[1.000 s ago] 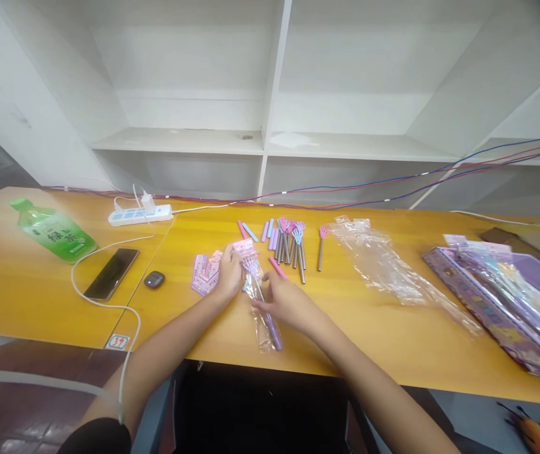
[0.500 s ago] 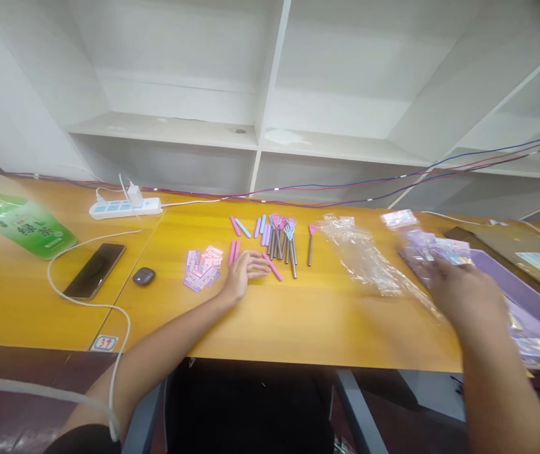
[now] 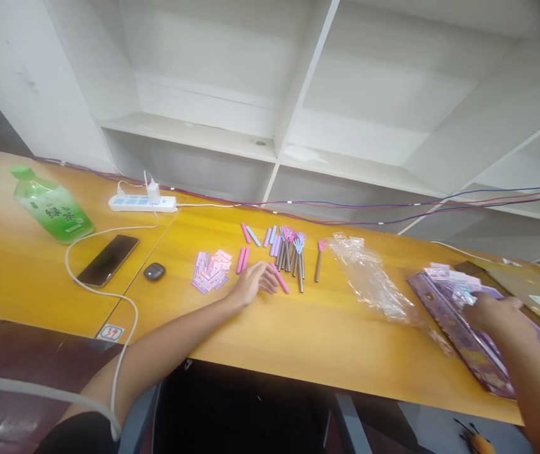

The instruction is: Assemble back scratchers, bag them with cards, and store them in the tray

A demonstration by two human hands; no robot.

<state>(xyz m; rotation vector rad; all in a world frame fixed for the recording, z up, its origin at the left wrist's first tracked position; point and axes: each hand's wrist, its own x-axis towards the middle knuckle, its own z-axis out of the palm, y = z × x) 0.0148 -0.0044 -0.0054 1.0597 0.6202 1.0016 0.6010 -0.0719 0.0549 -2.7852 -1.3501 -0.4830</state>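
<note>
My left hand (image 3: 253,284) rests on the table with its fingers apart and loosely bent, beside a pink tube (image 3: 280,279); it holds nothing. Left of it lie small printed cards (image 3: 211,271). Beyond it are more pink, purple and blue tubes (image 3: 243,259). Small back scratchers (image 3: 300,265) with metal rods and pink, blue or purple hand-shaped heads lie bunched to its right. At far right my right hand (image 3: 494,313) is over a purple tray (image 3: 459,340), touching clear plastic packets (image 3: 462,290). Its fingertips are hidden among them.
Clear plastic bags (image 3: 374,280) lie between the back scratchers and the tray. Flattened cardboard (image 3: 535,290) is behind the tray. Leftward are a black earbud case (image 3: 154,272), a phone (image 3: 109,260), a green bottle (image 3: 55,208) and a power strip (image 3: 142,203) with a trailing white cable.
My right hand has moved right and down over the tray with the packets. A packet that was apart at the upper left is now beside the others. The view has tilted; my left hand stays put.
</note>
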